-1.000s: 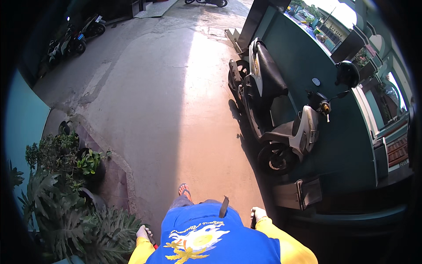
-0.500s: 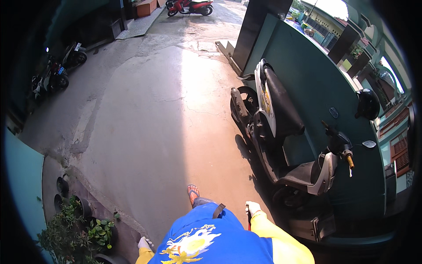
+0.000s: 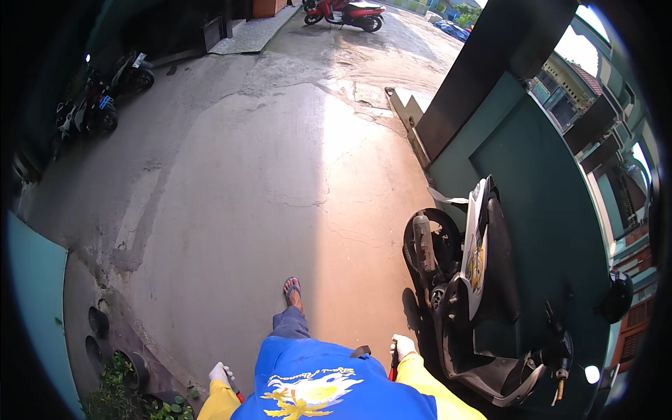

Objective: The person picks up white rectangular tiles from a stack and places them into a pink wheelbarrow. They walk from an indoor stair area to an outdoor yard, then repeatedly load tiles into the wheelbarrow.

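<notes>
While gloved, hands [image 3: 403, 346] on red handle [image 3: 392, 371]

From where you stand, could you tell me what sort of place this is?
Probably an outdoor residential lane or driveway: bare cracked concrete ground, a scooter parked beside a green wall, and potted plants.

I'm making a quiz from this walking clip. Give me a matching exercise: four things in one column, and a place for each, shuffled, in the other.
Things:
1. black scooter
2. red motorbike
3. potted plants
4. sandalled foot

Places:
A. far up the lane, top of the view
B. low on the person's left
C. parked on the person's right by the green wall
D. on the concrete straight ahead of the person

Pairs: 1-C, 2-A, 3-B, 4-D
</notes>
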### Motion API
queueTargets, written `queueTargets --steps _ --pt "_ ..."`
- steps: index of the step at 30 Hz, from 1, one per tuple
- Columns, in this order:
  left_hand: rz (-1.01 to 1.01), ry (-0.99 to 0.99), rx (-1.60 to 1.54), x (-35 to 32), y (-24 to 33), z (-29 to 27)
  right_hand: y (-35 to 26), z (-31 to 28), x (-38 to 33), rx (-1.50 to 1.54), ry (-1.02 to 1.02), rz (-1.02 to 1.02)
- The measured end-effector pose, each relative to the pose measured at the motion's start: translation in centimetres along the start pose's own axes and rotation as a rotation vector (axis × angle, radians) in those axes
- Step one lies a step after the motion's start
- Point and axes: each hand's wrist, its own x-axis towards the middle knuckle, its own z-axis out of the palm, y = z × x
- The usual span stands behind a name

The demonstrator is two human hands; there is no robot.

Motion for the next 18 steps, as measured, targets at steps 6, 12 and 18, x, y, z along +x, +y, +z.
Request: queueTargets --steps 6,12,18 --pt "-0.036 -0.089 0.0 2.4 16.5 13.1 -15.3 9.9 4.2 -0.051 0.004 0.054" --pt "0.084 -0.087 0.007 5.0 32.4 30.0 -31.6 21.6 12.0 0.023 0.002 0.012" --pt "0.086 -0.001 0.111 11.0 47.7 47.6 -48.0 36.2 25.1 -0.02 -0.014 0.047"
